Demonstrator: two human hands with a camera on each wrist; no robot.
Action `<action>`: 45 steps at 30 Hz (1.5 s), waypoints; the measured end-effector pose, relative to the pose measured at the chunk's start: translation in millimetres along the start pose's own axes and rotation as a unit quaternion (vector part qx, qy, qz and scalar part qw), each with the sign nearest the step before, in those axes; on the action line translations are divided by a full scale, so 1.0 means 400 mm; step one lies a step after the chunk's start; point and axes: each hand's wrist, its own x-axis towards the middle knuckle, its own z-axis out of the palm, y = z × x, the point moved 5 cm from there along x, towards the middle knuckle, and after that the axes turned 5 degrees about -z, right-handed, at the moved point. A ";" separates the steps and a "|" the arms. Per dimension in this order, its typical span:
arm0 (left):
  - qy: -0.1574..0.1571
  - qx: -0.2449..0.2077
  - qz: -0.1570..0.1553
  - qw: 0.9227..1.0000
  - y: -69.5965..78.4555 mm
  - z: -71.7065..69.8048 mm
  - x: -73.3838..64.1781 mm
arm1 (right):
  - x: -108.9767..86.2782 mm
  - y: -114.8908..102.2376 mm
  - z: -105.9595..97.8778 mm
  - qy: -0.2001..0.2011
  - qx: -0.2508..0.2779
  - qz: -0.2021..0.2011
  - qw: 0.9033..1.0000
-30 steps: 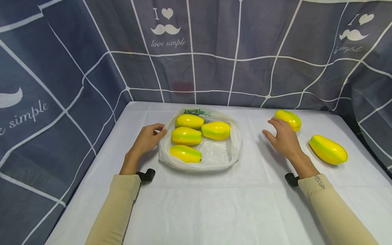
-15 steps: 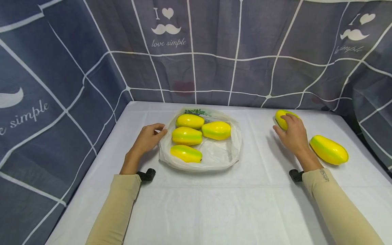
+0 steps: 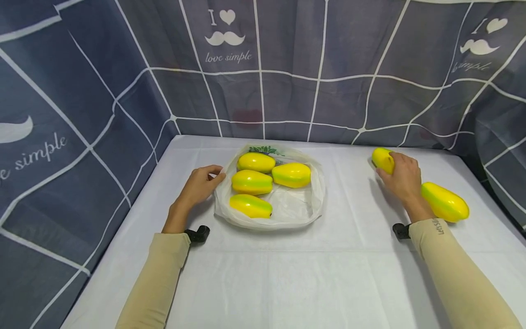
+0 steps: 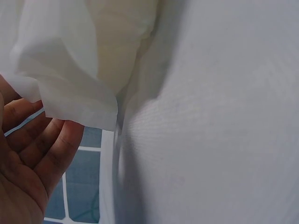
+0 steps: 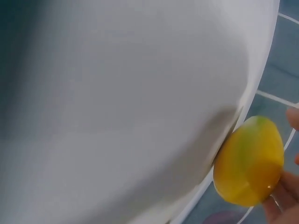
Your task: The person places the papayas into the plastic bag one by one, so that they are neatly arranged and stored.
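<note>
My left hand (image 3: 199, 185) pinches the left rim of a white plastic bag (image 3: 287, 221), which lies spread with its mouth up. In the left wrist view the bag's edge (image 4: 81, 107) hangs over the fingers. Several yellow-green papayas (image 3: 251, 183) lie inside it. At the back right, my right hand (image 3: 404, 178) has thumb and fingers round a papaya (image 3: 381, 159), covering its right end. That papaya (image 5: 247, 158) appears end-on in the right wrist view, against the thumb. Another papaya (image 3: 445, 202) lies just right of this hand, partly hidden by it.
A white cloth (image 3: 312, 278) covers the table. Dark curtains (image 3: 287, 100) with white grid lines stand along its back and left side. Bare cloth lies between the bag and my right hand.
My right hand has moved right, onto the back papaya, and its fingers have closed round it. The left hand stays at the bag's rim.
</note>
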 end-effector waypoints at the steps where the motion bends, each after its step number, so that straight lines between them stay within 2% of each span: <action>1: -0.001 -0.001 0.000 1.000 0.000 0.000 0.000 | 0.000 0.002 -0.001 -0.002 -0.005 -0.001 1.000; 11: -0.004 -0.003 -0.001 1.000 0.000 0.001 0.001 | 0.005 0.007 0.009 -0.049 -0.035 0.008 0.998; 23: -0.004 0.003 0.000 1.000 0.005 0.002 0.000 | 0.003 0.005 -0.001 -0.069 -0.038 -0.001 0.997; 40: -0.006 0.004 -0.001 1.000 0.005 0.001 0.001 | -0.008 0.029 0.007 -0.055 -0.013 0.015 0.998; 45: -0.005 0.004 -0.002 1.000 0.004 0.002 0.002 | -0.007 0.030 0.009 -0.070 -0.004 0.031 0.997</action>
